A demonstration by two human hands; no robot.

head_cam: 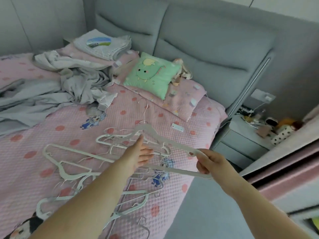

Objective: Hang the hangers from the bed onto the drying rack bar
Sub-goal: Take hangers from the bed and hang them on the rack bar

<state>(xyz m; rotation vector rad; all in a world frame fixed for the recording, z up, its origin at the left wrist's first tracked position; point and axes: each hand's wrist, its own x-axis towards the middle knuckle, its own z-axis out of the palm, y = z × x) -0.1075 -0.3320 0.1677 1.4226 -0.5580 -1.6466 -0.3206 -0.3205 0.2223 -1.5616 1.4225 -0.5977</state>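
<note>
One white hanger (172, 140) is lifted off the quilt, gripped at its near end by the right hand (209, 163), whose fingers curl round the corner where the sloping arm meets the bottom bar. From that grip the hanger stretches away to the left, with its neck and hook at the far end, beyond the left hand's fingertips.

The left hand (139, 155) is open, fingers straight and close together, reaching forward over the bed just left of the right hand. Its fingertips lie near the held hanger's neck, though I cannot tell whether they touch it.

Under and to the left of the left hand and forearm, the other hangers (66, 175) lie scattered and overlapping on the pink quilt (57, 118), some running back beneath the forearm toward the near edge of the bed. A small white tag (177, 127) lies on the quilt just beyond the right hand.

Farther ahead of both hands a green cushion (151, 76) leans on a pink pillow (186, 99) against the grey headboard (207, 45). Crumpled grey bedding (77, 78) is heaped well to the far left of the left hand, with a folded cloth (103, 45) behind it. A cluttered grey nightstand (241, 135) stands to the right of the right hand, beside the bed.
</note>
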